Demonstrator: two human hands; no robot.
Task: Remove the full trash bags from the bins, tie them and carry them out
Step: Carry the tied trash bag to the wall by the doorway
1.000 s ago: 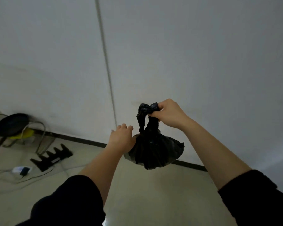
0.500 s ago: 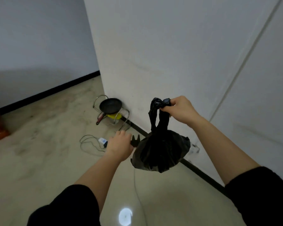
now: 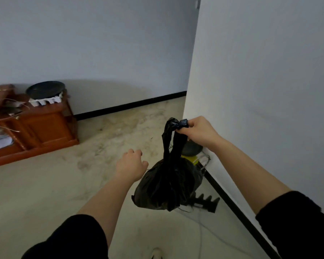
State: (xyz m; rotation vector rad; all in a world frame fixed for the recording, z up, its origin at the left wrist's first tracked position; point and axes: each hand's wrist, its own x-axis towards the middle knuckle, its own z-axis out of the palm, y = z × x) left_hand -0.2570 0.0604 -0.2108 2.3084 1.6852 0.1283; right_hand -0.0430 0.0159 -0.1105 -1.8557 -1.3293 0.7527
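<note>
A full black trash bag (image 3: pixel 168 186) hangs in the air at the centre, its neck tied in a knot at the top. My right hand (image 3: pixel 198 132) pinches that knot and carries the whole weight. My left hand (image 3: pixel 131 166) floats just left of the bag's bulge, fingers loosely curled, holding nothing and not touching the plastic. No bin is in sight.
A white wall corner (image 3: pixel 193 90) stands close on the right. At its foot sit a pan on a wire stand (image 3: pixel 192 149), a black rack (image 3: pixel 207 201) and a cable on the floor. A wooden cabinet (image 3: pixel 43 128) with clutter stands far left.
The view has swung left, from facing the wall to looking along it into the room. The bag stays hanging from my right hand; my left hand has drifted a little away from it.
</note>
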